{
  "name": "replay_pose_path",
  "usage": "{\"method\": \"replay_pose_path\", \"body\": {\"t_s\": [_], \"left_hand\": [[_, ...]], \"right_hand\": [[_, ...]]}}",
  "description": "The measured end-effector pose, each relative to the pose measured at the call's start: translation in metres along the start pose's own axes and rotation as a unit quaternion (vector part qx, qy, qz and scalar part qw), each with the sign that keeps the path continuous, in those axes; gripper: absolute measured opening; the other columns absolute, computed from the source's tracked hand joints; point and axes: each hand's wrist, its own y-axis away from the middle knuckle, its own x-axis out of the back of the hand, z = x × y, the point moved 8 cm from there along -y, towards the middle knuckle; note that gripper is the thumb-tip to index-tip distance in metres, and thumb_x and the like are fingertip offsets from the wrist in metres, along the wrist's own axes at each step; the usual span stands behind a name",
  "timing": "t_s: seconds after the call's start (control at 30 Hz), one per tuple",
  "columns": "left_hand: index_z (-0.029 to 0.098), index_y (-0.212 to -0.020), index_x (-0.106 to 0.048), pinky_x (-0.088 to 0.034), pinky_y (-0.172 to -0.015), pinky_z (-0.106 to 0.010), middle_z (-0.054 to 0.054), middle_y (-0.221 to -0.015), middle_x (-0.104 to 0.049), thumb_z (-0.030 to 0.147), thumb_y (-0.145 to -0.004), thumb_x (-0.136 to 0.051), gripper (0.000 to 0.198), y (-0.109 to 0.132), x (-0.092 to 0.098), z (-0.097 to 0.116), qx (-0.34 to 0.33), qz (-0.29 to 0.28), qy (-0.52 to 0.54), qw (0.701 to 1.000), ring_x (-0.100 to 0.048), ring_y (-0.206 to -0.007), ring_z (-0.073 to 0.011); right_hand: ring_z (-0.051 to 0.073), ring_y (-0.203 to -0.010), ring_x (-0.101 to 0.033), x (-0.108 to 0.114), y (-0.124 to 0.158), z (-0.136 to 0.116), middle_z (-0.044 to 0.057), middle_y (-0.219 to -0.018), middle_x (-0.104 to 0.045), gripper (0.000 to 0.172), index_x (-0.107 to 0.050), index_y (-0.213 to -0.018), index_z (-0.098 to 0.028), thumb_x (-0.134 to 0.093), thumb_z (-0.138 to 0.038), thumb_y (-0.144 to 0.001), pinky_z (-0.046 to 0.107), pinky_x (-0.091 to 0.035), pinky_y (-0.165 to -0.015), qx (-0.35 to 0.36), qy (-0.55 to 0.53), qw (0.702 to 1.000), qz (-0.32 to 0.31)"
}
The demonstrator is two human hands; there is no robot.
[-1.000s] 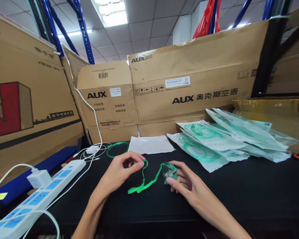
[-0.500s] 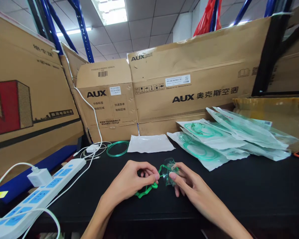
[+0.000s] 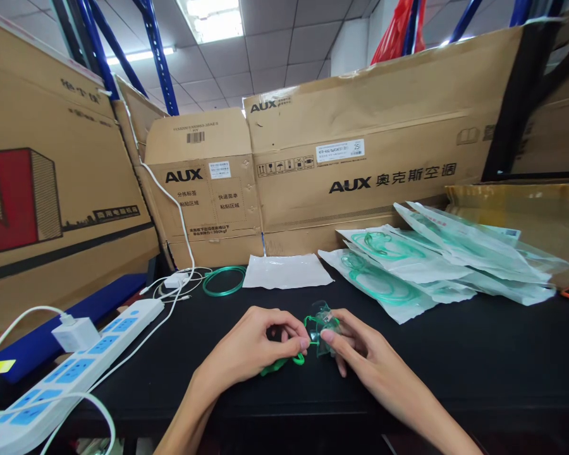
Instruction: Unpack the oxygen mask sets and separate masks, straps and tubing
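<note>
Over the black table, my right hand grips a clear plastic oxygen mask between thumb and fingers. My left hand is closed in a pinch on a green elastic strap, whose loose part hangs below the fingers. A thin stretch of the strap runs from the pinch to the side of the mask. Part of the mask is hidden behind my right fingers. Behind the hands lie a flat white pouch and a coil of green tubing.
Several clear-and-white pouches with green tubing are piled at the right. A white power strip with a plugged-in charger and cables lies at the left. Cardboard sheets stand upright along the back.
My left hand has moved slightly right, closer to the mask, with the strap in its pinch. The right hand still holds the mask in nearly the same spot.
</note>
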Motion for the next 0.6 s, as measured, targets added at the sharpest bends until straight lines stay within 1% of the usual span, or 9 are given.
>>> {"method": "replay_pose_path", "body": {"t_s": [0.1, 0.23, 0.43, 0.6], "left_hand": [[0.017, -0.086, -0.075, -0.042, -0.065, -0.022, 0.000, -0.074, -0.072, 0.025, -0.088, -0.065, 0.013, 0.0002, 0.0018, 0.0009, -0.004, 0.001, 0.000, 1.000, -0.056, -0.067, -0.0119], [0.017, -0.086, -0.075, -0.043, -0.066, -0.022, 0.000, -0.074, -0.072, 0.025, -0.088, -0.066, 0.013, 0.0003, 0.0020, 0.0010, -0.007, 0.001, 0.003, 1.000, -0.057, -0.068, -0.0125], [0.017, -0.086, -0.076, -0.044, -0.066, -0.021, 0.000, -0.074, -0.072, 0.024, -0.087, -0.066, 0.012, 0.0000, 0.0009, -0.0004, -0.012, 0.004, -0.006, 1.000, -0.056, -0.068, -0.0121], [0.018, -0.088, -0.076, -0.044, -0.067, -0.021, 0.001, -0.075, -0.072, 0.023, -0.087, -0.067, 0.010, 0.0000, 0.0007, -0.0002, -0.010, 0.004, -0.004, 1.000, -0.057, -0.069, -0.0116]], "right_hand": [[0.013, -0.058, -0.046, 0.0013, 0.0002, 0.0015, -0.007, -0.064, -0.044, 0.032, -0.057, -0.102, -0.023, -0.056, -0.054, -0.094, 0.027, -0.036, -0.059, -0.004, -0.004, 1.000, 0.006], [0.013, -0.059, -0.046, 0.0014, 0.0016, 0.0029, -0.006, -0.068, -0.049, 0.032, -0.057, -0.106, -0.024, -0.057, -0.054, -0.094, 0.026, -0.036, -0.059, -0.006, -0.003, 1.000, 0.003], [0.012, -0.059, -0.045, -0.0016, 0.0017, -0.0031, -0.007, -0.066, -0.044, 0.031, -0.054, -0.097, -0.023, -0.052, -0.054, -0.096, 0.027, -0.036, -0.062, 0.004, -0.015, 1.000, -0.019], [0.012, -0.061, -0.045, -0.0034, 0.0016, -0.0039, -0.007, -0.067, -0.044, 0.030, -0.053, -0.099, -0.023, -0.051, -0.053, -0.097, 0.027, -0.035, -0.063, 0.011, -0.015, 0.999, -0.033]]}}
